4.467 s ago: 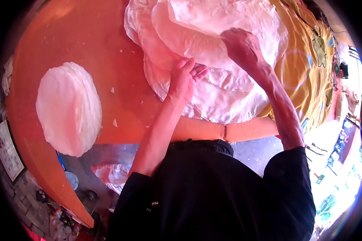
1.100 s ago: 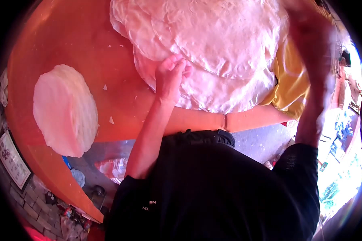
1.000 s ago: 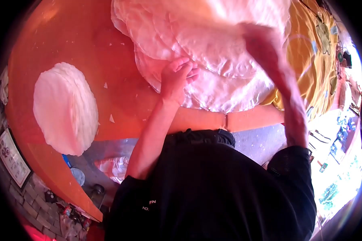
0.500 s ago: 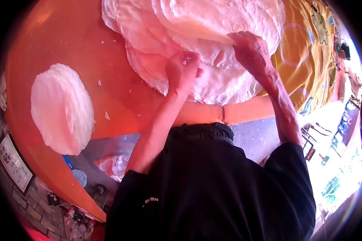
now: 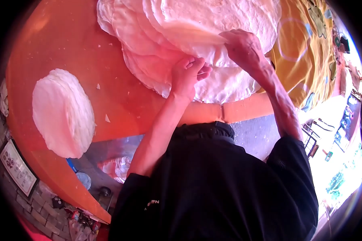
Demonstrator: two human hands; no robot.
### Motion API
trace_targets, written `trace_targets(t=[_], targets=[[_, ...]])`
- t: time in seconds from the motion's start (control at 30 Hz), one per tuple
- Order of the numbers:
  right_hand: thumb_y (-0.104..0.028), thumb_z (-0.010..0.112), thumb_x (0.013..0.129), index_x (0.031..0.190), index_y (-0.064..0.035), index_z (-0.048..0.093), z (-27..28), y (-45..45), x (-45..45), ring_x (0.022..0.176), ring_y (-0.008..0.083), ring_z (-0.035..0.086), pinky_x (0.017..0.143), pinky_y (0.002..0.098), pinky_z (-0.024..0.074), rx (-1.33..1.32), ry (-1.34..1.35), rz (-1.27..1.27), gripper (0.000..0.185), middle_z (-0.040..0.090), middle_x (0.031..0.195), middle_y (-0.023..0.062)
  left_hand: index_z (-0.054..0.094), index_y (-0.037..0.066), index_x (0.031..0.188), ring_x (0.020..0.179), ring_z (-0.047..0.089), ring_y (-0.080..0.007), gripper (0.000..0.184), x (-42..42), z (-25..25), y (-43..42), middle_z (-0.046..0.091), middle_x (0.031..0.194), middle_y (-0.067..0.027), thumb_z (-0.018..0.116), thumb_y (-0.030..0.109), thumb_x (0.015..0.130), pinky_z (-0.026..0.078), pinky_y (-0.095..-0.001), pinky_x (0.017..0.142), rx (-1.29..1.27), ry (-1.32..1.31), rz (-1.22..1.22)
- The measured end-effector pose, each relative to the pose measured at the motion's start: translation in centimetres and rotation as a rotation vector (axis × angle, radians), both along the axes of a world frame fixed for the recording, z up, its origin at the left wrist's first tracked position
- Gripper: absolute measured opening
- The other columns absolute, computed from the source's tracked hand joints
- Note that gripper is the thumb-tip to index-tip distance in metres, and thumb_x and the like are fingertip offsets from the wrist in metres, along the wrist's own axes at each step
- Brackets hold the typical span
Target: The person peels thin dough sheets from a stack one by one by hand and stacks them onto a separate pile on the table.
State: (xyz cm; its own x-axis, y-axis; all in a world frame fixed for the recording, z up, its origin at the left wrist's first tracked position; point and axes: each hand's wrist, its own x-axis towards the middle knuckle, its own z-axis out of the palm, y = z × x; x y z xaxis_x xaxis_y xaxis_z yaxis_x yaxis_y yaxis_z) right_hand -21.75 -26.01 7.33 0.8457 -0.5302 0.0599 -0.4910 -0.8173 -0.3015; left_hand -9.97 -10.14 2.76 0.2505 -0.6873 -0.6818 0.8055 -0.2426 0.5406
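Fingers of the right hand (image 5: 243, 46) pinch a thin white sheet (image 5: 193, 31) on the big pile (image 5: 149, 44), the left hand (image 5: 189, 76) curls over it, holding something or not I can't tell, and a smaller stack (image 5: 63, 114) lies farther left on the orange surface (image 5: 118, 106).

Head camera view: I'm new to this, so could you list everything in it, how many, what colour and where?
Sheet pile: one, pinkish white, top centre of table, sheets overlapping
Sheet stack: one, pinkish white, left on table
Table: one, orange, under both
Flakes: several, pale, between stack and pile
Cloth: one, yellow, patterned, right of pile
Framed sheet: one, white, dark frame, lower left
Bundle: one, white and red, below table edge
Round object: one, grey-blue, left of bundle
Clutter: several, mixed, lower left and far right, unclear
Shirt: one, black, bottom centre
Left-hand grip: one, bare, over the pile
Right-hand grip: one, bare, pinching a lifted sheet
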Motion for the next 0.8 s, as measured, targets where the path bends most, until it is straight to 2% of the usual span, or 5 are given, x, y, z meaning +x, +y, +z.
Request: trace_targets(t=[0.33, 0.53, 0.67, 0.73, 0.8], targets=[[-0.008, 0.06, 0.076, 0.084, -0.0062, 0.067, 1.1, -0.6, 0.2, 0.074, 0.0332, 0.061, 0.066, 0.0416, 0.049, 0.115, -0.01, -0.061, 0.01, 0.062, 0.072, 0.0134, 0.06, 0.001, 0.089, 0.078, 0.064, -0.0172, 0.013, -1.0, 0.0, -1.1, 0.065, 0.084, -0.0085, 0.063, 0.013, 0.088, 0.054, -0.0303, 0.073, -0.279, -0.029, 0.003], [-0.024, 0.065, 0.082, 0.088, -0.0068, 0.069, 1.5, -0.1, 0.0, 0.075, 0.0318, 0.062, 0.068, 0.0395, 0.0491, 0.165, -0.109, 0.06, 0.019, 0.063, 0.077, 0.0137, 0.06, 0.002, 0.098, 0.087, 0.064, -0.0183, 0.012, -0.5, -0.2, -2.2, 0.065, 0.091, -0.0064, 0.059, 0.011, 0.091, 0.053, -0.0338, 0.082, -0.416, 0.055, 0.036], [-0.036, 0.07, 0.074, 0.095, -0.0039, 0.066, 0.7, 1.3, 0.0, 0.084, 0.032, 0.06, 0.073, 0.0404, 0.0488, 0.03, -0.114, 0.071, 0.039, 0.062, 0.086, 0.0138, 0.059, 0.002, 0.098, 0.084, 0.061, -0.0152, 0.013, -0.5, 0.6, -3.6, 0.062, 0.091, -0.0051, 0.058, 0.003, 0.085, 0.054, -0.0326, 0.071, -0.264, 0.072, 0.071], [-0.033, 0.07, 0.07, 0.094, -0.003, 0.065, 0.1, 2.5, 0.6, 0.086, 0.0327, 0.058, 0.072, 0.0415, 0.0486, 0.039, -0.127, 0.018, 0.039, 0.061, 0.087, 0.015, 0.058, 0.003, 0.099, 0.08, 0.06, -0.0142, 0.017, -0.4, 0.5, -4.1, 0.06, 0.091, -0.0039, 0.054, 0.0, 0.083, 0.052, -0.0297, 0.067, -0.116, -0.076, 0.109], [-0.027, 0.068, 0.068, 0.09, -0.0038, 0.065, -0.5, 3.5, 1.4, 0.087, 0.0326, 0.058, 0.071, 0.0434, 0.0478, -0.055, -0.119, -0.122, 0.032, 0.06, 0.087, 0.015, 0.059, 0.005, 0.099, 0.076, 0.057, -0.013, 0.015, 0.0, 0.6, -4.2, 0.06, 0.089, -0.0031, 0.053, 0.001, 0.085, 0.05, -0.0282, 0.067, -0.088, -0.014, 0.15]])
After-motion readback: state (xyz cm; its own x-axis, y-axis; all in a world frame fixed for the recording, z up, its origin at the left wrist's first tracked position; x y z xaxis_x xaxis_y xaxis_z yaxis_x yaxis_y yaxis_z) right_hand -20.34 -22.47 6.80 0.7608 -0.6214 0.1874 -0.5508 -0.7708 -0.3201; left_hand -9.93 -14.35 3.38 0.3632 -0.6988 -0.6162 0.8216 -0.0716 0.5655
